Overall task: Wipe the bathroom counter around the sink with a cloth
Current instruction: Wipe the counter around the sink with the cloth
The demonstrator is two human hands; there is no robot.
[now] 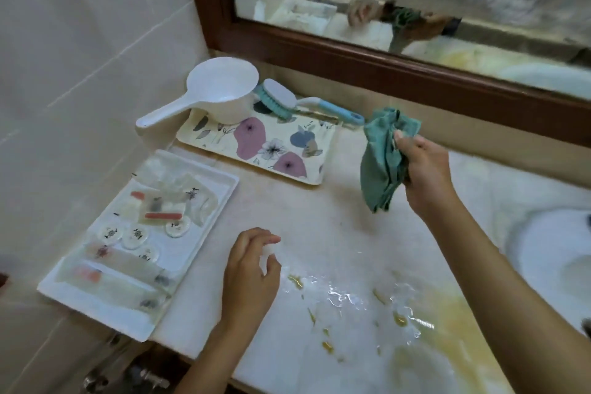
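The right hand (425,169) is raised above the desk (319,217), arm reaching in from the near right, with the fingers bunched around a teal cloth (380,163). The cloth hangs crumpled in the air, clear of the surface, left of the sink (543,249). The left hand (252,275) is low over the near desk, its fingers relaxed and loosely curled, just beside a puddle (345,294). On the left is a white tray (96,307) of small packets, whose printing is too blurred to read. Farther back, a floral tray (271,144) carries a dipper (220,89) and a brush (278,99).
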